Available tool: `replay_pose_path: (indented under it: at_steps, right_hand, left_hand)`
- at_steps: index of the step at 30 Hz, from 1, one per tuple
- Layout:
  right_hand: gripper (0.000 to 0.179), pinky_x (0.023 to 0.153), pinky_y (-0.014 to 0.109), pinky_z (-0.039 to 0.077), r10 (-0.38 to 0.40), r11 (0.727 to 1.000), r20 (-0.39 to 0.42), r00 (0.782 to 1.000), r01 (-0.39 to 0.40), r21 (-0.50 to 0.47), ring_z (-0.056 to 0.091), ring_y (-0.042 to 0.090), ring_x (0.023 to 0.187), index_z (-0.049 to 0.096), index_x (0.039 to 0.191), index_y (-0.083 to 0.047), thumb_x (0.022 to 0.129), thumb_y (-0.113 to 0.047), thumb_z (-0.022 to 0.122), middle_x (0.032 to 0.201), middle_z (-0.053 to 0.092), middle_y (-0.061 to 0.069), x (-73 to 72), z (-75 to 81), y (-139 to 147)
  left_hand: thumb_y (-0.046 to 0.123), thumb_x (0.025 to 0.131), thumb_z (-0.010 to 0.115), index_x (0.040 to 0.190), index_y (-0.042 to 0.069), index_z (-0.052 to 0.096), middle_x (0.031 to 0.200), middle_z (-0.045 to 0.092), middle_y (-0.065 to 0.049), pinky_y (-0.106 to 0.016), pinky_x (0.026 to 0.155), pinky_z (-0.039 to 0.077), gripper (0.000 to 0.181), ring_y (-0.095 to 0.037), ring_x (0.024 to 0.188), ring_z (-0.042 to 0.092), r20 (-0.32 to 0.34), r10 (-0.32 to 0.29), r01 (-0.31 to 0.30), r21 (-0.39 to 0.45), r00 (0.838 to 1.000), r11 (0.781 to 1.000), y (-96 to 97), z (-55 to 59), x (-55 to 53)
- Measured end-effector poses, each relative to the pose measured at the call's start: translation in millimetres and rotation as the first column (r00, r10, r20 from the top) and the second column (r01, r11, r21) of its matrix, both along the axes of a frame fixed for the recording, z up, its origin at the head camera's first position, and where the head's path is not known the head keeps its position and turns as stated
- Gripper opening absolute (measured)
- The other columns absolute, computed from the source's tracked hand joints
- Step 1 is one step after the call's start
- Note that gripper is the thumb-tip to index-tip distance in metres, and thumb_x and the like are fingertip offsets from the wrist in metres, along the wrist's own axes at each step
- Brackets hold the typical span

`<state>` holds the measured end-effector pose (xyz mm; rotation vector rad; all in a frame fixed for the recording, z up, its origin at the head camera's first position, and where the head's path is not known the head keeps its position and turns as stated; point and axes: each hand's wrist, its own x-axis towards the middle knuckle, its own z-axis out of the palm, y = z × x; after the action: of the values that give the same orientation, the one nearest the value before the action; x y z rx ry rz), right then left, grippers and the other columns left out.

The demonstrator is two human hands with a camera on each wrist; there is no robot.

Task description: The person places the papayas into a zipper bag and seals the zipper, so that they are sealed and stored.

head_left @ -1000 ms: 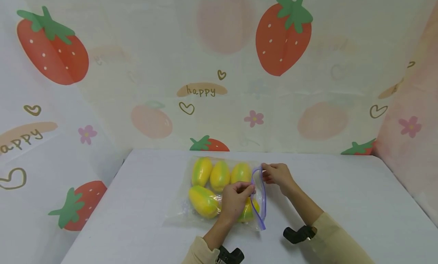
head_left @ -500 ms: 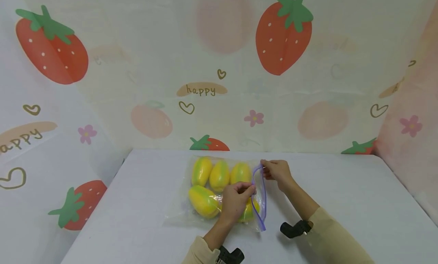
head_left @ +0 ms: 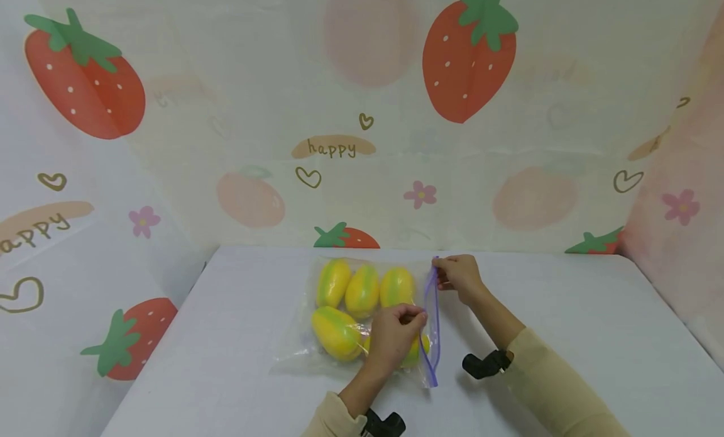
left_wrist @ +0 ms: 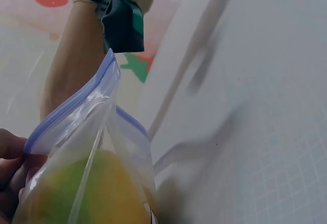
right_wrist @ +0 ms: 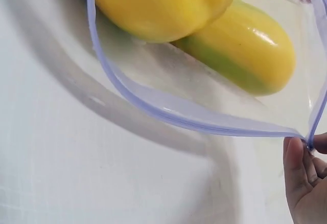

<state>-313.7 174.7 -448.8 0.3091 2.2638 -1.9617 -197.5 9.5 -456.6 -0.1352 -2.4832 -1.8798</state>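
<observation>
A clear zip bag (head_left: 300,355) with a purple zip edge lies on its side on the white table, its mouth toward the right. Inside are several yellow-green fruits, like mangoes (head_left: 335,332); one of them is partly hidden behind my left hand. My left hand (head_left: 393,336) pinches the near-middle of the bag's upper lip between thumb and fingers. At the far corner of the mouth, my right hand (head_left: 460,276) pinches the purple zip. The right wrist view shows the mouth gaping between the two purple strips (right_wrist: 168,116), with yellow fruit (right_wrist: 245,50) behind.
The white table (head_left: 226,286) runs back to a wall cloth (head_left: 254,129) printed with strawberries and hearts. A black wrist camera sits on the right wrist (head_left: 486,365), another on the left wrist (head_left: 384,422).
My right hand has moved a little away toward the table's back, drawing the bag's corner along. My left hand has shifted slightly right, and the mouth looks narrower in the head view.
</observation>
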Motion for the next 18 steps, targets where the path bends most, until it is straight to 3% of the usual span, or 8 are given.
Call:
replay_pose_path:
  at_steps: [9, 18]
  right_hand:
    - [0.026, 0.054, 0.021, 0.054, 0.020, 0.999, 0.041, 0.999, -0.022, 0.032, 0.058, 0.009, 0.055, 0.063, 0.102, 0.012, 0.094, -0.012, 0.061, 0.064, 0.059, -0.001, -8.1, -3.0, 2]
    - [0.035, 0.058, 0.022, 0.055, 0.056, 0.995, 0.025, 0.998, -0.058, 0.078, 0.059, 0.010, 0.059, 0.063, 0.113, 0.013, 0.095, -0.018, 0.062, 0.068, 0.061, -0.001, -15.6, -2.2, -1]
  left_hand:
    - [0.018, 0.088, 0.070, 0.088, 0.007, 0.076, 0.078, 0.073, -0.001, -0.015, 0.059, 0.048, 0.012, 0.001, 0.064, 0.054, -0.064, -0.014, 0.010, -0.069, 0.998, 0.998, 2.4, -1.9, 5.1]
    - [0.019, 0.087, 0.071, 0.088, 0.008, 0.076, 0.078, 0.073, 0.002, -0.015, 0.062, 0.047, 0.012, 0.001, 0.065, 0.054, -0.024, -0.077, 0.074, -0.115, 0.997, 0.991, -0.6, 7.6, 9.3]
